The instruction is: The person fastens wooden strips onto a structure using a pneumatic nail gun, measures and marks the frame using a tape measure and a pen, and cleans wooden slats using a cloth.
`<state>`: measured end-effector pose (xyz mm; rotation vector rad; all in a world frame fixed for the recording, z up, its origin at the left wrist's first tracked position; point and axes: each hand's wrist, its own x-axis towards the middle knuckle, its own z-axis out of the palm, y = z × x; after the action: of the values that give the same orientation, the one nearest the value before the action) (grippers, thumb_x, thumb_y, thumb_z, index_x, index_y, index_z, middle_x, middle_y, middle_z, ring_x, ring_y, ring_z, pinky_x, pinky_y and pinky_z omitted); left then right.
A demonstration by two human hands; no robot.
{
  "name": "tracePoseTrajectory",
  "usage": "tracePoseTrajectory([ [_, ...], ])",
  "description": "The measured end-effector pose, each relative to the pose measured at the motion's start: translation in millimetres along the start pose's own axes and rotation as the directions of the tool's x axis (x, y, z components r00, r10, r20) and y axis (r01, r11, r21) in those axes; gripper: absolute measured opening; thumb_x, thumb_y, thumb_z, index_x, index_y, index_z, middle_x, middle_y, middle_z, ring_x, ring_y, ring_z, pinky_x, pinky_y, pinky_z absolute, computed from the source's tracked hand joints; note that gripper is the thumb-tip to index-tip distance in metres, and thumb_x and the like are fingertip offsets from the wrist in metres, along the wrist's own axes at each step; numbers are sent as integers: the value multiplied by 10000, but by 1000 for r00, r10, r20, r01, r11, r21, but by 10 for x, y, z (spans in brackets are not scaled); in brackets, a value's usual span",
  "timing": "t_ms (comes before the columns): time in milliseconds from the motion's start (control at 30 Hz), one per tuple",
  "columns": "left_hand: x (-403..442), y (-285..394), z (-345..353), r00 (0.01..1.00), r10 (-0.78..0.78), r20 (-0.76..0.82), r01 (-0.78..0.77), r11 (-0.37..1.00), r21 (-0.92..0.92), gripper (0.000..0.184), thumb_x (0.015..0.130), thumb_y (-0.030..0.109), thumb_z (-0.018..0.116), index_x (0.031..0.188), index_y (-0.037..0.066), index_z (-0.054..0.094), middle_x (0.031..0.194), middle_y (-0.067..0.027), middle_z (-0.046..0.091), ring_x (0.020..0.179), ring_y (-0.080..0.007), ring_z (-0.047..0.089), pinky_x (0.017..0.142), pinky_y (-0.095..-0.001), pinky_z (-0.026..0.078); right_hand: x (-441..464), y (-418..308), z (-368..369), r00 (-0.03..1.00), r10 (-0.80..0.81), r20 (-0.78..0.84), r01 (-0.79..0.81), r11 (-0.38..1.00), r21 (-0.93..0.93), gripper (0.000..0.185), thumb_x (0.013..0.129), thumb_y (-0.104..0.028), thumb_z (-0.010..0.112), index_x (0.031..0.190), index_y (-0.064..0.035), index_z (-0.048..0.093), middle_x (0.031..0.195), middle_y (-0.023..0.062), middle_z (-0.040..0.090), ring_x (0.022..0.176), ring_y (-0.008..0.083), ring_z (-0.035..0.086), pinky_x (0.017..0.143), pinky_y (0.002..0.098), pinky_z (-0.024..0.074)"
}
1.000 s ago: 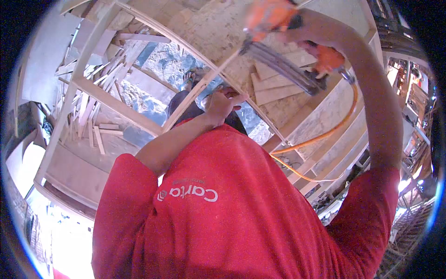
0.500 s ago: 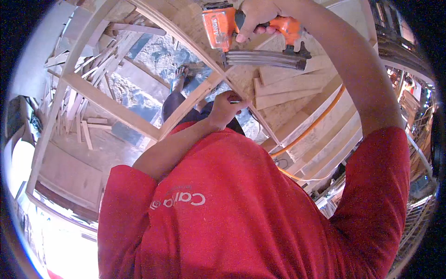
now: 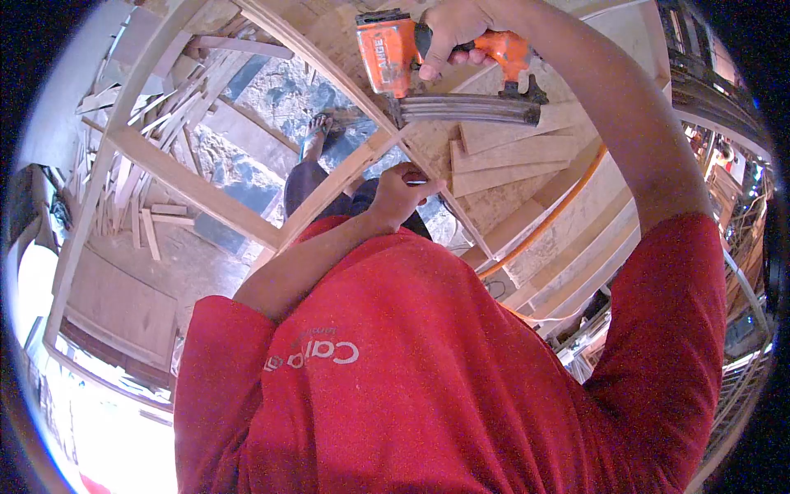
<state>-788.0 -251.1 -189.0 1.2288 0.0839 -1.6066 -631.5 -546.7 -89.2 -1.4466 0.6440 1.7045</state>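
Observation:
My right hand (image 3: 457, 37) is wrapped around the handle of an orange nail gun (image 3: 387, 58). The gun's long grey magazine points right, and its nose sits at a joint of a wooden frame (image 3: 329, 191). Lower down, my left hand (image 3: 401, 196) has curled fingers at the long rail of this frame, with the thumb along the wood. The undersides of its fingers are partly hidden.
Scrap wood strips (image 3: 156, 123) lie piled on the left. Several boards (image 3: 514, 156) rest under the gun, to the right. An orange air hose (image 3: 551, 216) curves past them. A bare foot in a sandal (image 3: 319, 125) shows through the frame.
Very little differs. The nail gun's rear end has tipped slightly and its nose stays near the same joint. The left hand keeps its place at the rail.

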Motion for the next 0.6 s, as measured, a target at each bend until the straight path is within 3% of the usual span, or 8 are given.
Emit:
tracePoseTrajectory([
  [200, 4, 2, -12, 1000, 2, 7, -2, 1000, -21, 299, 823, 186, 846, 1016, 4, 708, 919, -54, 742, 749, -101, 662, 620, -252, 529, 26, -18, -54, 999, 22, 33, -22, 1000, 6, 206, 851, -268, 825, 838, -111, 692, 627, -49, 493, 509, 80, 456, 477, 293, 412],
  [600, 9, -2, -20, 997, 70, 15, -71, 996, 49, 330, 806, 158, 857, 1037, -21, 705, 951, -87, 748, 800, -122, 685, 680, -265, 551, 51, -74, -91, 995, -10, 103, 11, 1000, -9, 266, 854, -248, 823, 755, -104, 622, 608, -44, 486, 515, 86, 450, 483, 298, 399],
])
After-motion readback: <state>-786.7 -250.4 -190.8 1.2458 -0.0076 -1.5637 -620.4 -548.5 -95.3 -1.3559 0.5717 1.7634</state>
